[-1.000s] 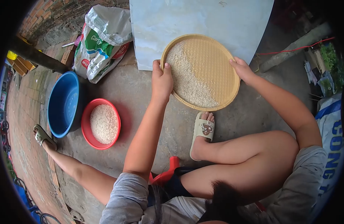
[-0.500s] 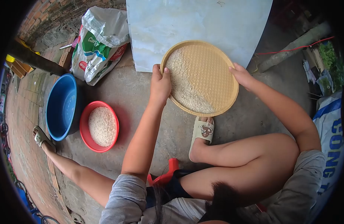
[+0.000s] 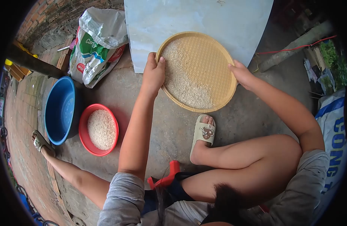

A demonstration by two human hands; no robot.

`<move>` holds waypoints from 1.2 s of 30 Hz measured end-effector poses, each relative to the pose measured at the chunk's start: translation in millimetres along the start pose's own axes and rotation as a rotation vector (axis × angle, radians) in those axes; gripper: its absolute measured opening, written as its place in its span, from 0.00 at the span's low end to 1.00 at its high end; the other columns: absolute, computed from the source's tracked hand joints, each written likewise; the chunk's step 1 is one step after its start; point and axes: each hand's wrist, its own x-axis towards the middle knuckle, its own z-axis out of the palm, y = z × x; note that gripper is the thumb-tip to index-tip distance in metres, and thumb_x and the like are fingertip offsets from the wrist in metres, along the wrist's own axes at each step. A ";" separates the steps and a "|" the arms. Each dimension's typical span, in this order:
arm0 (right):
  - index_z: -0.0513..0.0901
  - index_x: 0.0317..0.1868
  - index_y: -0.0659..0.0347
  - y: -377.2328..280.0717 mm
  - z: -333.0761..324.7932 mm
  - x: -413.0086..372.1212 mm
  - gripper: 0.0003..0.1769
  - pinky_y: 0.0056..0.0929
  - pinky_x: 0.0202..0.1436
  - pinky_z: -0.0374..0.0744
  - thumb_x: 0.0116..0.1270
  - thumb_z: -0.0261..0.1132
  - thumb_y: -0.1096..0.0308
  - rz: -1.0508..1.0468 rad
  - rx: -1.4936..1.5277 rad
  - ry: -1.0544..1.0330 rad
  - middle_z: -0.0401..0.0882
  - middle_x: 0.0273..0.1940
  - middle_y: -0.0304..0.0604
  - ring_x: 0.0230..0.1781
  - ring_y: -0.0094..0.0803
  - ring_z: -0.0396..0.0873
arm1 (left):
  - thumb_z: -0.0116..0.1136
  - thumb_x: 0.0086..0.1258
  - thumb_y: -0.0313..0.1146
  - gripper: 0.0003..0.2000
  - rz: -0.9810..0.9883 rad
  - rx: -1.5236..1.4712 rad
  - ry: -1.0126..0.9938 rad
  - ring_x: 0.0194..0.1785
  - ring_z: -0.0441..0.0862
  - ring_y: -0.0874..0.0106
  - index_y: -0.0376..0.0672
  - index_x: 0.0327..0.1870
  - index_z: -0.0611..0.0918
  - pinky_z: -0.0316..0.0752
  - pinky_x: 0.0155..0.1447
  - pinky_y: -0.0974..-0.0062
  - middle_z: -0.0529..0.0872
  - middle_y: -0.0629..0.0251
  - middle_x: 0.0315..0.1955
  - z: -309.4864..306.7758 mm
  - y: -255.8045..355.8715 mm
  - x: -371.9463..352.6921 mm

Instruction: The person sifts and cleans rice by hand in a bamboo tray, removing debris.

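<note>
A round woven bamboo winnowing tray [image 3: 215, 71] is held up in front of me, above the concrete floor. My left hand [image 3: 154, 73] grips its left rim, thumb on top. On the opposite side, my right hand [image 3: 242, 74] is closed on the right rim. Rice grains [image 3: 184, 84] lie along the tray's left and lower part; the upper right shows bare weave with few grains. The fingers under the rim are hidden on both sides.
To the left, a red basin [image 3: 83, 137] holds more rice, beside a blue tub [image 3: 49, 113]. A printed white sack [image 3: 92, 49] stands behind them. A pale board [image 3: 203, 17] is beyond the tray. My sandalled foot [image 3: 203, 132] rests below it.
The tray has moved slightly up and to the left in view, with both hands still on it. The rice in it has shifted a little.
</note>
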 end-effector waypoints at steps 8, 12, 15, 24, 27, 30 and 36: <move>0.67 0.58 0.67 -4.3 15.5 -15.7 0.18 0.30 0.57 0.72 0.76 0.47 0.63 -0.065 0.017 -0.048 0.74 0.53 0.46 0.53 0.29 0.74 | 0.46 0.75 0.35 0.14 -0.093 -0.195 -0.060 0.40 0.74 0.81 0.36 0.54 0.73 0.69 0.47 0.81 0.79 0.67 0.38 -22.4 -33.6 15.6; 0.67 0.59 0.67 -26.1 30.8 -19.9 0.19 0.30 0.56 0.73 0.76 0.47 0.63 -0.002 0.025 -0.135 0.74 0.52 0.46 0.52 0.29 0.74 | 0.45 0.75 0.34 0.13 -0.172 -0.214 -0.031 0.41 0.73 0.78 0.35 0.53 0.73 0.69 0.49 0.79 0.79 0.64 0.40 -38.9 -48.7 10.4; 0.66 0.59 0.68 -27.9 31.1 -9.0 0.19 0.32 0.55 0.74 0.76 0.46 0.63 -0.046 0.007 -0.111 0.75 0.51 0.48 0.51 0.31 0.75 | 0.44 0.75 0.33 0.13 -0.181 -0.247 0.045 0.42 0.74 0.77 0.34 0.53 0.73 0.69 0.50 0.78 0.79 0.62 0.41 -34.0 -40.9 4.1; 0.68 0.58 0.67 -21.5 23.6 6.3 0.19 0.32 0.54 0.74 0.76 0.46 0.62 -0.070 0.140 0.061 0.75 0.50 0.48 0.50 0.31 0.76 | 0.44 0.75 0.36 0.12 -0.154 -0.255 0.064 0.39 0.71 0.78 0.36 0.50 0.73 0.68 0.46 0.76 0.78 0.65 0.36 -20.4 -11.2 -1.0; 0.68 0.58 0.66 -6.4 34.9 4.5 0.19 0.30 0.53 0.74 0.76 0.47 0.61 -0.127 0.086 0.007 0.76 0.50 0.46 0.49 0.29 0.76 | 0.45 0.75 0.35 0.13 -0.181 -0.259 0.035 0.39 0.73 0.79 0.37 0.52 0.73 0.69 0.47 0.78 0.79 0.66 0.38 -35.8 -15.6 -2.5; 0.67 0.60 0.66 -3.4 28.7 5.5 0.20 0.29 0.53 0.75 0.77 0.46 0.60 -0.123 0.033 -0.032 0.76 0.51 0.46 0.49 0.28 0.76 | 0.44 0.76 0.35 0.13 -0.238 -0.286 0.058 0.41 0.74 0.77 0.34 0.52 0.72 0.69 0.49 0.77 0.79 0.63 0.39 -30.5 -25.9 -17.3; 0.65 0.61 0.66 14.7 -1.1 8.7 0.20 0.35 0.56 0.77 0.77 0.43 0.61 0.109 0.029 -0.052 0.74 0.54 0.48 0.54 0.34 0.76 | 0.44 0.75 0.36 0.12 -0.048 -0.001 0.134 0.43 0.76 0.66 0.35 0.48 0.67 0.70 0.51 0.66 0.79 0.50 0.39 34.1 -8.5 -52.5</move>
